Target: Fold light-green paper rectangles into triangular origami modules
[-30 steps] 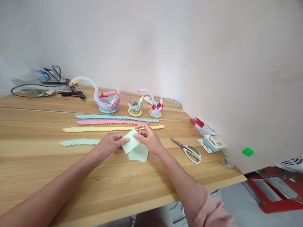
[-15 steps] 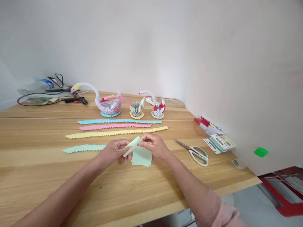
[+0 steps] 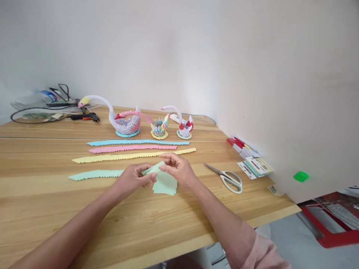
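Observation:
Between both hands is a light green sheet of paper (image 3: 155, 169), held above the table and folded or bent. My left hand (image 3: 136, 178) pinches its left side, thumb in front. My right hand (image 3: 179, 170) grips the upper right corner between thumb and fingers. Just beneath lies a small stack of green paper (image 3: 166, 184), partly covered by the hands. A row of overlapping folded green pieces (image 3: 95, 174) runs left from behind my left hand. Farther back lie similar yellow (image 3: 112, 158), pink (image 3: 131, 149) and blue (image 3: 137, 142) strips.
Three folded-paper swans stand at the back: a large one (image 3: 127, 125), a multicoloured one (image 3: 159, 127) and a small one (image 3: 185, 129). Scissors (image 3: 231, 181) and paper packs (image 3: 256, 167) lie right. A glue gun (image 3: 84, 116) and plastic bottle (image 3: 33, 100) are back left.
The held green sheet has tilted flatter, and my left thumb has shifted over its front. The whole view has swung slightly to the right.

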{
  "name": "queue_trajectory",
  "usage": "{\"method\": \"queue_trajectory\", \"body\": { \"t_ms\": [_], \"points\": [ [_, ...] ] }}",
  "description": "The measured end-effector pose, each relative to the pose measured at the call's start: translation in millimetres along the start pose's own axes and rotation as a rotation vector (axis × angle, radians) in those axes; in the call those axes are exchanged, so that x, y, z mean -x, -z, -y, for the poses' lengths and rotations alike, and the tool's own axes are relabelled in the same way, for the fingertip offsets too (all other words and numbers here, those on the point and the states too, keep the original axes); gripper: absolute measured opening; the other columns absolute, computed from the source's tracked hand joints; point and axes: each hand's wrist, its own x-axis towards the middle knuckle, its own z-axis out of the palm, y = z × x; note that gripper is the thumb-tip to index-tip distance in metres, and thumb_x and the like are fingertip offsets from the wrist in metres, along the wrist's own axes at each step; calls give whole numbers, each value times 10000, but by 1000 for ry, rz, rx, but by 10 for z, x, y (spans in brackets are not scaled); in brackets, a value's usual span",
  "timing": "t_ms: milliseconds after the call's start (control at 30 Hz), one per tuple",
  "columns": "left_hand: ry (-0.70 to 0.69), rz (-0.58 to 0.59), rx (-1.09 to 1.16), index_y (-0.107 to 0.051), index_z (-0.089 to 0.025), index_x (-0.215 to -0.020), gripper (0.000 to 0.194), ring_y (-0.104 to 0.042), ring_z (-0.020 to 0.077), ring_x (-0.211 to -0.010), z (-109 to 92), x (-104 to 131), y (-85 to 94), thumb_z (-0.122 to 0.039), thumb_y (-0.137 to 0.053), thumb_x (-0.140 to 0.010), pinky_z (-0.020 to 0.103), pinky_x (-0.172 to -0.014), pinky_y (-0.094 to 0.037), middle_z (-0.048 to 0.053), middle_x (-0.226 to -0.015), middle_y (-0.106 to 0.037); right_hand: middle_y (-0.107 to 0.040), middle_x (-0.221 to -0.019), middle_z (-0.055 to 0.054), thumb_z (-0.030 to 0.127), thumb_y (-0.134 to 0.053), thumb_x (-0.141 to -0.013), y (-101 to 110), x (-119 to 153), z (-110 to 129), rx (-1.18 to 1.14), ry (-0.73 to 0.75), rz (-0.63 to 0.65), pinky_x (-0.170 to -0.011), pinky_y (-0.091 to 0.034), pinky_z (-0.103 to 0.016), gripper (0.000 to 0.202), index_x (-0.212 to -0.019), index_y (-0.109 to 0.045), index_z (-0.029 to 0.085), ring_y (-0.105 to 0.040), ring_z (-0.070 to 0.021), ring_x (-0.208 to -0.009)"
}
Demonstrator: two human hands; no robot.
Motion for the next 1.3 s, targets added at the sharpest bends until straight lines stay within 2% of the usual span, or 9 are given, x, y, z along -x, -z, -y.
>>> {"method": "queue_trajectory", "body": {
  "t_ms": [400,800,933,1033,1167,1300],
  "points": [
    [-59,-61,-93,-626,-166,-710,331,-485,121,-545,72,-28,14,-469,-519,-789,227,-526,-367,8,-649,-604,-568,-783,4,260,-645,-702,-9,-14,-63,-39,19,24,-638,-431,-220,328,-1022,-615,193,-534,-91,-686],
    [-86,-136,-231,-556,-172,-588,373,-435,101,-490,4,2,22,-461,-474,-810,219,-501,-322,-40,-508,-503,-539,-768,14,276,-638,-708,-5,-18,-101,1,34,54,-629,-423,-222,357,-1053,-601,191,-512,-86,-662],
    [-97,-170,-290,-529,-171,-570,365,-393,94,-480,-39,22,-5,-455,-483,-794,217,-482,-299,-45,-511,-485,-571,-700,2,355,-620,-733,-1,0,-48,84,-11,59,-582,-405,-221,251,-885,-644,157,-507,-95,-615],
    [-118,-171,-232,-524,-173,-571,347,-405,97,-493,-47,29,-23,-445,-500,-785,217,-490,-316,-44,-516,-472,-576,-655,4,347,-597,-756,0,8,-21,136,2,34,-559,-381,-216,194,-754,-636,157,-483,-91,-581],
    [-95,-154,-58,-591,-185,-722,259,-493,121,-541,-32,16,-12,-442,-568,-746,226,-520,-379,-21,-590,-576,-556,-647,13,328,-578,-776,5,8,-19,135,33,-21,-578,-387,-220,163,-755,-614,171,-493,-97,-594],
    [-85,-178,-54,-580,-178,-632,282,-525,134,-545,-34,2,5,-444,-586,-726,243,-538,-404,5,-601,-619,-536,-654,12,352,-565,-784,8,5,-27,116,32,-45,-594,-410,-230,179,-764,-597,177,-498,-105,-605]
  ]
}}
